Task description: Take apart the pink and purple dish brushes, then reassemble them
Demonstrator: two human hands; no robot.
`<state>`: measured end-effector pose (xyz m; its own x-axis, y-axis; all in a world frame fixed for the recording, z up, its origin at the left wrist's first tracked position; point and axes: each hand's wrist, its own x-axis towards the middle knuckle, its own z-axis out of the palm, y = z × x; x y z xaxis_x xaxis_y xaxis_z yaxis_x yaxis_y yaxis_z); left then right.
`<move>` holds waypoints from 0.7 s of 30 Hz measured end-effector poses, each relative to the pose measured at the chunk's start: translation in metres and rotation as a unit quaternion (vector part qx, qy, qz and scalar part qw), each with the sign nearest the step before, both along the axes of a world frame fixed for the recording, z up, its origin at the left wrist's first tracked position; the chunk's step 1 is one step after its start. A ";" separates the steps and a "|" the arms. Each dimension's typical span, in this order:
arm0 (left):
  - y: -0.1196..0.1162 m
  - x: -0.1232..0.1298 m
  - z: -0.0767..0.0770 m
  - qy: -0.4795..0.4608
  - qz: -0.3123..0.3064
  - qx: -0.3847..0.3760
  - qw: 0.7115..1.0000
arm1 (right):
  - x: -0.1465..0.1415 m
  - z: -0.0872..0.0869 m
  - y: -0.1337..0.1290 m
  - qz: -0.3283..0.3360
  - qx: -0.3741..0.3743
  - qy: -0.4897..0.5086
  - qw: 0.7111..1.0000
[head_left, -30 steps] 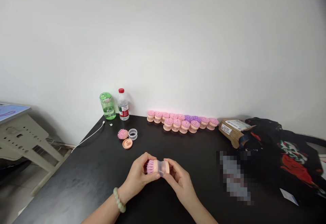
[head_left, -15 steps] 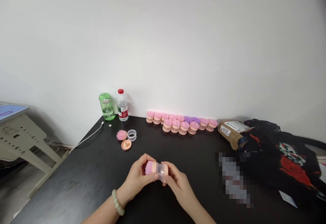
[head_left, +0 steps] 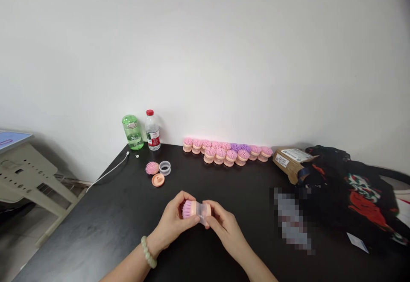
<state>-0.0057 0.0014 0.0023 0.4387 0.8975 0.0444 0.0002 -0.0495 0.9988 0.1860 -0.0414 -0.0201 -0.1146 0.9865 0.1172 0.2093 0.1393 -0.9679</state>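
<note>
A brush point(head_left: 196, 209) is being held over the table point(head_left: 96, 235) by both hands. Its pink bristles point(head_left: 187, 208) are being pointed to the left, its peach end point(head_left: 208, 209) is being pointed to the right, and a clear cup point(head_left: 201, 212) is being kept around its middle. The left hand point(head_left: 174, 218) is being curled around the bristle end, so the brush is being grasped by it. The right hand point(head_left: 224, 230) is being closed on the cup and the peach end, so the brush is being grasped by it too. A bead bracelet point(head_left: 147, 252) is being worn on the left wrist.

At 11 o'clock from the hands, a small pink brush head point(head_left: 152, 168), a clear ring point(head_left: 164, 168) and a peach cap point(head_left: 158, 180) are being kept close together on the table. Past them, a green bottle point(head_left: 132, 133) and a water bottle point(head_left: 153, 131) are being stood by the wall. A white cable point(head_left: 109, 175) is being run over the table edge at 10 o'clock. A double row of pink and purple brushes point(head_left: 224, 151) is being lined up along the wall at 12 to 1 o'clock. A cardboard parcel point(head_left: 290, 162) is being rested at 2 o'clock, touching a black bag point(head_left: 349, 196) at 3 o'clock. A thing point(head_left: 291, 218) at 3 o'clock is being hidden by blur.
</note>
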 end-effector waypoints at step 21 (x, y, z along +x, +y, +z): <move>0.001 -0.002 0.000 0.039 -0.013 0.012 0.999 | -0.005 0.009 -0.006 -0.015 0.132 -0.081 0.988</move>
